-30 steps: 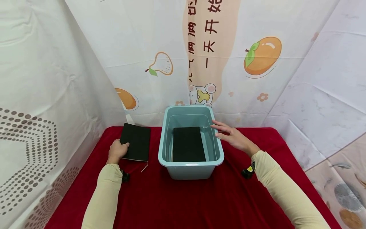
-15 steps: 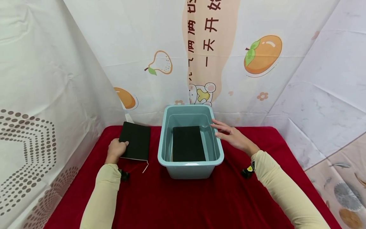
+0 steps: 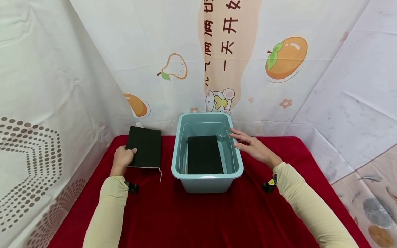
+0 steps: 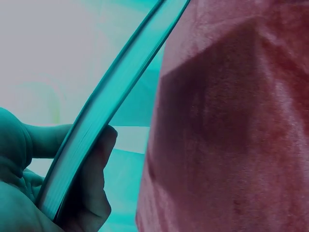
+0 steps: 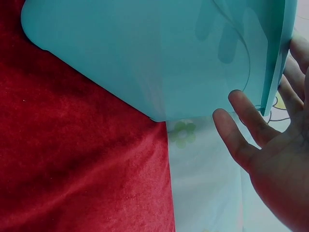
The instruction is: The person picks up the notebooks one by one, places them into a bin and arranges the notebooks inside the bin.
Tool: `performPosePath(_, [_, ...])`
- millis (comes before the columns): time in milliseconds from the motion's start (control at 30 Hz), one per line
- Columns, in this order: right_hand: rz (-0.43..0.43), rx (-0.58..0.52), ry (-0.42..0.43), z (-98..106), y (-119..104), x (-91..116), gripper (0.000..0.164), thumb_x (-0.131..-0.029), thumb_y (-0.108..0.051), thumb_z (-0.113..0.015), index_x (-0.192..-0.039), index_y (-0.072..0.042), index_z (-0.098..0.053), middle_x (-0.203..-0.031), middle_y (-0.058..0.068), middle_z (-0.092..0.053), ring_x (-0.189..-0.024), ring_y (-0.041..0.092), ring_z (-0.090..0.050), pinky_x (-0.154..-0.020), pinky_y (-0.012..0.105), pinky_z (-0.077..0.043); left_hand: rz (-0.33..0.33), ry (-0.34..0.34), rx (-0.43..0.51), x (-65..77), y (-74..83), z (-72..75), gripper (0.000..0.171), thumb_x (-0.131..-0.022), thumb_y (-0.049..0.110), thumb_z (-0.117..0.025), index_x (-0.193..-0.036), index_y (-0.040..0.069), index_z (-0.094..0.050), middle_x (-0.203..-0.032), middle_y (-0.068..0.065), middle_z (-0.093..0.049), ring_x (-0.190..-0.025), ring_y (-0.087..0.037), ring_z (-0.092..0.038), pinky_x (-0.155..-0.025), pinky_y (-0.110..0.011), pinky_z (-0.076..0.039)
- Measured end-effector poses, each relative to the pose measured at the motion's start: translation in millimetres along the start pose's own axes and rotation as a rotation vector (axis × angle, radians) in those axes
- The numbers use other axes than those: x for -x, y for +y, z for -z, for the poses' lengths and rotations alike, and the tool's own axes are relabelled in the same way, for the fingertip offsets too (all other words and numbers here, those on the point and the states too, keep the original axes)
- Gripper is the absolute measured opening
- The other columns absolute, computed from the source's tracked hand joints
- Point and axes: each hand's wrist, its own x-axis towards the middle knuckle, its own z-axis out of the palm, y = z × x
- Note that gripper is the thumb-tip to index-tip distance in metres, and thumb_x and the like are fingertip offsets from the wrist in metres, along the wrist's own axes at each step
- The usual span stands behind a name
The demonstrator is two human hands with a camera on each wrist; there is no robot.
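Observation:
My left hand (image 3: 122, 158) grips a black notebook (image 3: 145, 148) by its left edge, thumb on the cover and fingers underneath. A pale ribbon bookmark (image 3: 160, 174) dangles from its lower corner. In the left wrist view, the notebook's page edge (image 4: 96, 113) slants upward, raised over the red cloth with a shadow cast below. A light-blue plastic bin (image 3: 207, 186) stands at the centre, with another black book (image 3: 204, 155) lying flat inside. My right hand (image 3: 252, 146) is spread at the bin's right rim, fingers straight; the right wrist view shows fingers (image 5: 289, 94) right beside the rim.
Red velvet cloth (image 3: 198, 220) covers the table, its back edge running behind the bin. White printed curtains (image 3: 139, 41) hang close at the back and both sides. A black wrist camera (image 3: 268, 186) sits under the right sleeve.
The left hand has moved slightly left and upward in the head view with the notebook, which has turned a little and come up. The right hand and the bin have stayed put.

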Motion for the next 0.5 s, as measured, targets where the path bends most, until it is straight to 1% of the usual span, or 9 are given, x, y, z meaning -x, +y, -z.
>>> performPosePath(100, [0.001,-0.006,-0.001,-0.6,0.5,0.3,0.057,-0.101,-0.042,-0.060,-0.155,-0.030,-0.046,-0.168,-0.014,-0.027,-0.148,0.034,-0.041,-0.114,0.062,-0.042,0.009,-0.008,0.016,0.1,1.9,1.7,0.057,-0.106,0.028,-0.044,-0.144,-0.015,-0.043,-0.133,-0.034,-0.054,-0.116,-0.046,-0.058,-0.100,-0.054,-0.051])
performPosePath(200, [0.003,-0.009,0.000,-1.2,0.6,0.7,0.056,-0.101,-0.042,-0.061,-0.155,-0.031,-0.046,-0.168,-0.014,-0.027,-0.147,0.034,-0.042,-0.114,0.062,-0.042,0.011,-0.005,0.026,0.5,3.5,2.3,0.057,-0.106,0.028,-0.044,-0.145,-0.014,-0.042,-0.134,-0.034,-0.054,-0.115,-0.046,-0.059,-0.100,-0.053,-0.052])
performPosePath(333, [0.008,-0.017,-0.002,-1.4,0.4,0.8,0.056,-0.101,-0.042,-0.061,-0.155,-0.031,-0.046,-0.169,-0.014,-0.026,-0.148,0.034,-0.041,-0.114,0.061,-0.042,0.000,0.026,0.030,1.9,7.2,4.1,0.055,-0.106,0.028,-0.046,-0.142,-0.014,-0.046,-0.130,-0.032,-0.057,-0.111,-0.042,-0.061,-0.096,-0.050,-0.053])
performPosePath(500, [0.009,-0.022,0.000,-1.0,0.6,0.5,0.057,-0.101,-0.043,-0.061,-0.155,-0.031,-0.046,-0.169,-0.014,-0.026,-0.149,0.034,-0.038,-0.114,0.062,-0.041,-0.006,0.053,0.047,5.6,15.9,9.4,0.054,-0.106,0.030,-0.047,-0.141,-0.012,-0.048,-0.126,-0.029,-0.059,-0.101,-0.033,-0.065,-0.090,-0.043,-0.055])
